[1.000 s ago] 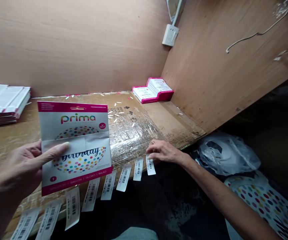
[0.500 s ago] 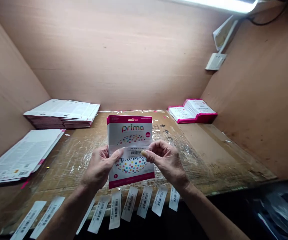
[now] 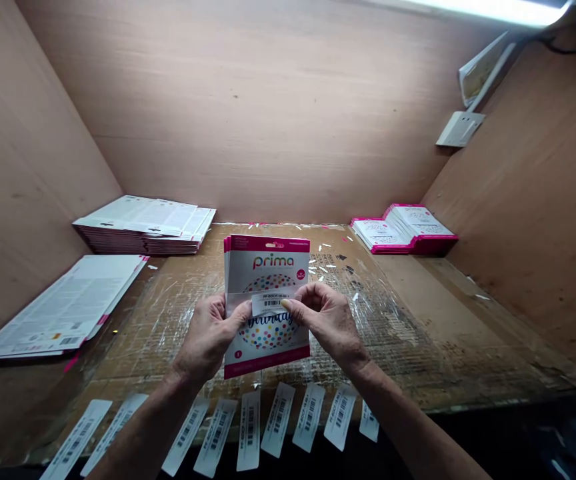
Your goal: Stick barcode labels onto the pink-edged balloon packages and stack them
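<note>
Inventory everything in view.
Printed packets: several, pink and white, held centre.
Paper barcode label: one, white, on printed packets.
Hanging barcode labels: nine visible, white, near edge.
Flat packets: uncounted, white and pink, left.
Stacked packets: uncounted, pink and white, right.
Thin scraps: many, mostly white, rear.
Cardboard tabletop: one, brown, below.
Wooden panels: three, tan, enclosing.
Plastic socket box: one, white, right.
Tube light: one, white, above.
Left hand: one, bare, gripping printed packets.
Right hand: one, bare, pinching label.

- The front packet (image 3: 271, 333) I hold: smooth printed card with a soft sheen;
- The label (image 3: 267, 303) I pinch: smooth, matt-looking paper;
- My worktop (image 3: 398, 347): cardboard under wrinkled, glossy clear plastic;
- The back wall (image 3: 248, 147) facing me: smooth wood panelling, faintly grained;
- The socket (image 3: 461, 129): smooth, hard-looking plastic
</note>
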Demonstrator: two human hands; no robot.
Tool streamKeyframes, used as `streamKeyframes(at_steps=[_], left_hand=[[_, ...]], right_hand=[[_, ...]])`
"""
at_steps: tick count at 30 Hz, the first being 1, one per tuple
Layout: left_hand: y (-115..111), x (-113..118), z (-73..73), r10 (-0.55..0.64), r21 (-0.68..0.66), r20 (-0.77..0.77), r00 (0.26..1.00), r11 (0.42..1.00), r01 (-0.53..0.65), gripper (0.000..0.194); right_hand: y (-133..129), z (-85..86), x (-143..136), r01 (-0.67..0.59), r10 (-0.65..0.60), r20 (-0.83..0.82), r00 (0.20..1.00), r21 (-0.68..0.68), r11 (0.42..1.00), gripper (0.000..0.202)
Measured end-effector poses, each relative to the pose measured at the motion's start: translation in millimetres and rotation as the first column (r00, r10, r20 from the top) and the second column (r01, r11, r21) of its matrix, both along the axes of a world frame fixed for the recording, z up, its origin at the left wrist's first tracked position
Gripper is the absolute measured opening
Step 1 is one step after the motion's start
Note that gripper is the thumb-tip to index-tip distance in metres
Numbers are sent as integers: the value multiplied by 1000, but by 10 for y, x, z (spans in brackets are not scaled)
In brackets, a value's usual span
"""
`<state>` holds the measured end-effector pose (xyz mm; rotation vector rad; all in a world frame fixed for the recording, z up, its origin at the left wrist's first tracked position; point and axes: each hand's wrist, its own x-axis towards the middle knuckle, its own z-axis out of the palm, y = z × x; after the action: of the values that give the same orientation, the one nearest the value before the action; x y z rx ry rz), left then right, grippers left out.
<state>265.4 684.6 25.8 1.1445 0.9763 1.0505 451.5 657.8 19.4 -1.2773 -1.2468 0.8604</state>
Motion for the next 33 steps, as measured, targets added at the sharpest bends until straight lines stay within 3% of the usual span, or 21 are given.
streamKeyframes(at_steps=[4,7,9,11,13,15,16,19,22,25,27,28,30,33], left_hand=[[-11,7,12,31,39,-80,996,999,-28,30],[-3,33,9,46,52,-126,991,998,-40,32],[8,52,-3,56,62,-129,990,997,-48,32],[16,70,-3,46,53,-101,994,998,-41,34],[16,89,23,9,15,-44,999,1000,-8,35],[15,111,73,-59,-31,23,998,998,60,35],[16,126,100,-105,-56,49,993,993,107,34],[40,198,140,-211,-126,91,973,967,222,38],[93,331,80,-113,-120,58,992,986,119,44],[174,501,-22,-65,-133,52,997,989,71,48],[241,589,-62,-95,-147,78,992,983,106,56],[279,609,-69,-82,-136,78,994,986,93,60],[363,572,-74,-39,-112,42,998,993,44,65],[509,297,-135,44,-131,-61,997,990,-52,68]], right_hand=[[46,2,-44,112,-104,180,978,-35,993,30],[68,21,-43,232,-205,431,879,-10,973,34],[79,17,-28,312,-303,485,820,63,948,46],[95,-14,-10,294,-309,375,874,98,951,60],[118,-65,4,121,-126,133,983,45,992,60],[144,-112,19,-54,52,-107,993,-8,999,56],[153,-127,28,-81,76,-173,982,-26,996,55],[147,-127,62,17,-25,-169,985,-45,999,56],[80,-138,99,72,-75,-138,988,-20,997,53],[57,-262,214,-48,37,-217,975,-43,998,46],[157,-369,438,-118,94,-258,961,-79,990,46],[253,-403,615,-89,65,-220,973,-101,991,49],[528,-390,1095,80,-86,-39,996,-130,988,55],[1050,-177,1964,273,-245,195,950,-132,953,58]])
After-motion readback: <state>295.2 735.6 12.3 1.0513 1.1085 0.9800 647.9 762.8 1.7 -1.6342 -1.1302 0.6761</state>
